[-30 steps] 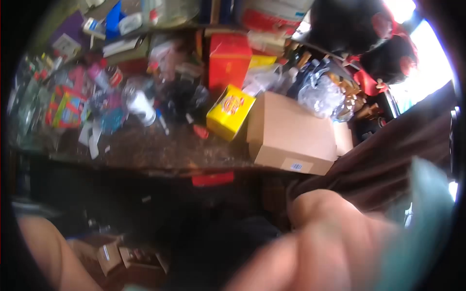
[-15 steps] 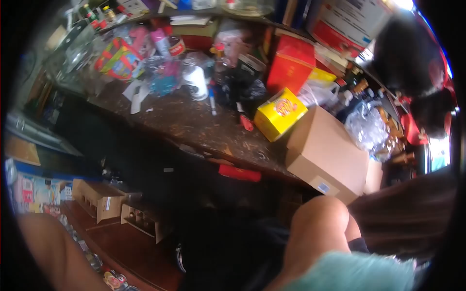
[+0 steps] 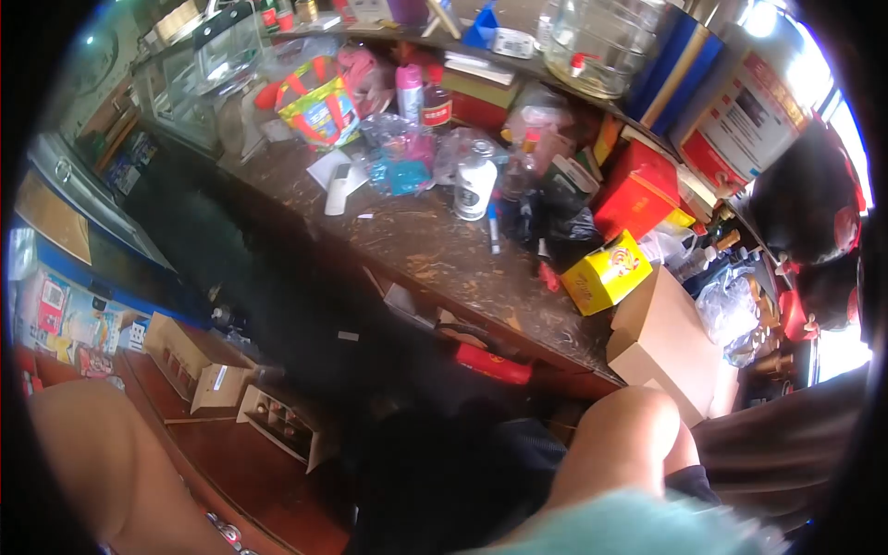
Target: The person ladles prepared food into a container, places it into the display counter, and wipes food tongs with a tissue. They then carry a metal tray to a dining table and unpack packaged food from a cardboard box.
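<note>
Neither my left hand nor my right hand shows in the head view, so what they hold or touch is hidden. Two bare bent limbs, which look like my knees, rise at the lower left (image 3: 102,453) and lower right (image 3: 620,444). Blurred teal cloth (image 3: 638,523) covers the base of the right one. Beyond it, an open cardboard box (image 3: 666,342) sits at the counter's right end, beside a yellow box (image 3: 606,273) and a red box (image 3: 638,190). A white bottle (image 3: 474,190) stands upright on the worn wooden counter (image 3: 416,245), near a blue-capped marker (image 3: 494,231).
Plastic bags (image 3: 402,162), a pink spray can (image 3: 409,91) and a white remote-like object (image 3: 342,188) crowd the counter's back. A large glass jar (image 3: 601,46) stands on the shelf above. Divided cartons (image 3: 277,421) lie at the lower left. A red packet (image 3: 493,363) rests under the counter edge.
The view has shifted, so the counter and its things sit farther right and lower in the picture. More of the upper shelf shows. No object has visibly been moved.
</note>
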The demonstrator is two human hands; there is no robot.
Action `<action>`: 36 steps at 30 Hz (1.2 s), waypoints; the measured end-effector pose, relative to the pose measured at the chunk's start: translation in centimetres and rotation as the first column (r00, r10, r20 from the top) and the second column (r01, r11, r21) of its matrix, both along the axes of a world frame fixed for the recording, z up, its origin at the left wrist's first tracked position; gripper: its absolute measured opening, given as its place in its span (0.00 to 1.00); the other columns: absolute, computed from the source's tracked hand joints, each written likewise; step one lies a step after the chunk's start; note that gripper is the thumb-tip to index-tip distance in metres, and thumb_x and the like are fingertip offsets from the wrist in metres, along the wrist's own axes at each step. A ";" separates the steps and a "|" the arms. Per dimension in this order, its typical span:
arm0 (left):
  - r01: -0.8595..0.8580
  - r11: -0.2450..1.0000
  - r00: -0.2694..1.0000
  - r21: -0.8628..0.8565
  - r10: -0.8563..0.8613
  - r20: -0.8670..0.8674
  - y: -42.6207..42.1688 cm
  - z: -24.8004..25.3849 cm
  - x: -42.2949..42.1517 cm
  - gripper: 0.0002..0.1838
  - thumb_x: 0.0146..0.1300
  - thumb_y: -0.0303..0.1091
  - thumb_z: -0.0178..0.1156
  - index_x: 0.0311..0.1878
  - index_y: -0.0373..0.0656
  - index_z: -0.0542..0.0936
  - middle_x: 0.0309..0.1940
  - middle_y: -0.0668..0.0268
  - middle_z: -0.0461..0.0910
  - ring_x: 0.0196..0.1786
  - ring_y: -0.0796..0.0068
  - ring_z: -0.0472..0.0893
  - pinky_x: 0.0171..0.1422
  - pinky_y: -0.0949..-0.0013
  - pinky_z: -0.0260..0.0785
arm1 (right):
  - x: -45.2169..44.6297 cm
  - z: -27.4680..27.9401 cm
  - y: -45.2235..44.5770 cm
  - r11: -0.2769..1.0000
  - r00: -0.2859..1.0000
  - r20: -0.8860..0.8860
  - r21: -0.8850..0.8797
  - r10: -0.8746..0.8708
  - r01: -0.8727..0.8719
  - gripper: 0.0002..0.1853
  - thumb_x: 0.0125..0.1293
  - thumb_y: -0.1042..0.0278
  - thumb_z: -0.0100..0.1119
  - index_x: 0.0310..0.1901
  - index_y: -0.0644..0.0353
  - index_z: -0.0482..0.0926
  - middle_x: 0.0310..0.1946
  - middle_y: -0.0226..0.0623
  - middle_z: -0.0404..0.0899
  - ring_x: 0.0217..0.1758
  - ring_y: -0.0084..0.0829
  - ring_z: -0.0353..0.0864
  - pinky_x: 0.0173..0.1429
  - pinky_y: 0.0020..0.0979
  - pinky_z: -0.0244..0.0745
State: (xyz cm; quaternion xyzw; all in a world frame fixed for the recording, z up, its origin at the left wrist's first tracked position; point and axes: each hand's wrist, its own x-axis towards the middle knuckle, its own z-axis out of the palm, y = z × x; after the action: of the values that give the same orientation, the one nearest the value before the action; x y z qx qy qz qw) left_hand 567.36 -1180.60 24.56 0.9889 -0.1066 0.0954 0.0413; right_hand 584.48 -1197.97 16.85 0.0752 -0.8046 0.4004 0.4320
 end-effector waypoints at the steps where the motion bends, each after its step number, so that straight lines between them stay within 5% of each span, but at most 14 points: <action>1: -0.017 1.000 1.000 -0.007 0.017 0.023 0.8 0.0 -1.8 0.41 0.59 0.62 0.56 0.70 0.49 0.59 0.67 0.60 0.62 0.72 0.50 0.55 0.71 0.33 0.44 | -1.5 0.0 1.1 1.000 1.000 0.008 -0.009 0.019 -0.019 0.12 0.68 0.64 0.53 0.47 0.62 0.75 0.37 0.42 0.79 0.41 0.39 0.80 0.50 0.40 0.75; 11: -0.244 0.962 0.920 -0.120 0.269 0.284 7.3 1.7 -21.9 0.39 0.60 0.62 0.55 0.70 0.53 0.60 0.68 0.62 0.62 0.73 0.50 0.53 0.71 0.31 0.42 | -15.3 -0.5 14.7 0.975 0.972 0.075 -0.039 0.221 -0.219 0.11 0.68 0.64 0.54 0.45 0.60 0.76 0.36 0.40 0.79 0.41 0.38 0.80 0.51 0.40 0.73; 17: -0.314 0.898 0.744 -0.308 0.434 0.509 8.8 5.0 -31.2 0.38 0.60 0.62 0.54 0.70 0.55 0.61 0.68 0.64 0.61 0.73 0.50 0.52 0.71 0.30 0.40 | -20.6 -0.5 20.2 0.969 0.966 0.087 -0.060 0.243 -0.239 0.10 0.67 0.64 0.54 0.44 0.59 0.77 0.34 0.39 0.79 0.41 0.38 0.79 0.52 0.40 0.72; 23: -0.205 0.795 0.462 -0.571 0.593 0.660 12.0 5.6 -35.2 0.37 0.61 0.62 0.53 0.70 0.57 0.61 0.68 0.65 0.61 0.74 0.51 0.50 0.71 0.29 0.39 | -23.2 -1.0 27.6 0.962 0.956 0.108 -0.073 0.271 -0.265 0.09 0.67 0.63 0.55 0.43 0.58 0.78 0.33 0.38 0.79 0.41 0.38 0.79 0.53 0.41 0.71; 24: -0.140 0.766 0.366 -0.627 0.629 0.686 13.4 4.5 -35.0 0.36 0.61 0.62 0.53 0.70 0.57 0.61 0.68 0.65 0.61 0.74 0.51 0.50 0.71 0.29 0.39 | -23.4 -1.3 29.1 0.962 0.957 0.110 -0.086 0.267 -0.259 0.09 0.67 0.63 0.55 0.43 0.58 0.78 0.33 0.38 0.79 0.41 0.38 0.79 0.53 0.41 0.71; 25: -0.141 0.744 0.139 -0.653 0.668 0.732 15.2 2.5 -33.7 0.38 0.61 0.63 0.53 0.71 0.57 0.60 0.69 0.64 0.60 0.74 0.52 0.50 0.71 0.29 0.39 | -23.5 -1.5 30.5 0.964 0.960 0.118 -0.102 0.256 -0.244 0.09 0.67 0.63 0.55 0.43 0.57 0.78 0.33 0.38 0.79 0.41 0.37 0.79 0.53 0.41 0.71; 27: 0.041 0.724 0.037 -0.689 0.688 0.725 18.6 -1.4 -33.6 0.44 0.59 0.65 0.53 0.71 0.47 0.56 0.70 0.56 0.58 0.74 0.49 0.50 0.74 0.36 0.39 | -23.6 -2.6 33.3 0.968 0.965 0.124 -0.129 0.230 -0.215 0.08 0.67 0.63 0.56 0.42 0.57 0.78 0.33 0.38 0.79 0.41 0.37 0.79 0.53 0.41 0.70; 28: 0.226 0.680 0.169 -0.697 0.677 0.716 20.1 -3.6 -34.9 0.49 0.58 0.66 0.53 0.70 0.37 0.55 0.70 0.50 0.57 0.74 0.44 0.50 0.76 0.43 0.39 | -23.4 -3.1 35.2 0.972 0.972 0.122 -0.149 0.203 -0.184 0.08 0.67 0.63 0.56 0.42 0.57 0.78 0.33 0.38 0.79 0.41 0.37 0.79 0.53 0.41 0.70; 30: 0.414 0.587 0.006 -0.696 0.763 0.646 23.2 -7.6 -34.5 0.52 0.58 0.66 0.52 0.69 0.26 0.53 0.71 0.42 0.53 0.74 0.41 0.48 0.78 0.51 0.36 | -23.5 -5.1 39.3 0.977 0.986 0.114 -0.190 0.121 -0.098 0.08 0.67 0.63 0.56 0.42 0.56 0.78 0.32 0.37 0.79 0.41 0.37 0.79 0.54 0.41 0.70; 32: 0.153 0.377 -0.043 -0.914 0.926 0.375 24.6 -14.6 -37.5 0.43 0.64 0.56 0.50 0.66 0.24 0.57 0.68 0.38 0.57 0.73 0.48 0.55 0.78 0.54 0.39 | -23.4 -7.6 44.6 0.955 0.997 0.078 -0.294 -0.008 0.030 0.08 0.66 0.63 0.56 0.41 0.56 0.79 0.32 0.37 0.79 0.40 0.37 0.79 0.54 0.41 0.69; 33: -0.192 0.341 0.011 -0.920 0.938 0.346 26.5 -17.1 -35.7 0.34 0.68 0.51 0.46 0.62 0.26 0.64 0.64 0.44 0.64 0.68 0.56 0.64 0.75 0.57 0.50 | -23.7 -9.5 47.3 0.925 0.992 0.084 -0.360 -0.094 0.118 0.08 0.66 0.63 0.56 0.41 0.56 0.79 0.32 0.37 0.79 0.40 0.37 0.79 0.54 0.41 0.69; 35: -0.457 -0.088 0.027 -0.885 0.993 -0.112 28.3 -22.3 -35.7 0.24 0.61 0.36 0.56 0.58 0.33 0.71 0.57 0.53 0.72 0.61 0.59 0.71 0.67 0.60 0.61 | -24.5 -13.5 52.5 0.818 0.932 0.146 -0.448 -0.333 0.362 0.07 0.66 0.63 0.57 0.41 0.55 0.79 0.31 0.37 0.79 0.40 0.37 0.79 0.54 0.41 0.69; 36: -0.549 -0.301 -0.008 -0.780 0.935 -0.355 28.8 -26.1 -36.3 0.22 0.56 0.28 0.61 0.56 0.36 0.74 0.53 0.56 0.76 0.57 0.60 0.74 0.62 0.61 0.66 | -24.7 -15.4 54.8 0.760 0.833 0.236 -0.341 -0.500 0.553 0.07 0.66 0.63 0.57 0.40 0.55 0.79 0.31 0.36 0.79 0.40 0.37 0.78 0.54 0.41 0.69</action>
State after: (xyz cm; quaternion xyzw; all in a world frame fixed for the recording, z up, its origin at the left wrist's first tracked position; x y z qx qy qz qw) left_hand 531.08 -1151.80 -1.54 0.5758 0.6424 0.3438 0.3709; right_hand 559.75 -1143.17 1.44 -0.2692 -0.7215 0.4207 0.4795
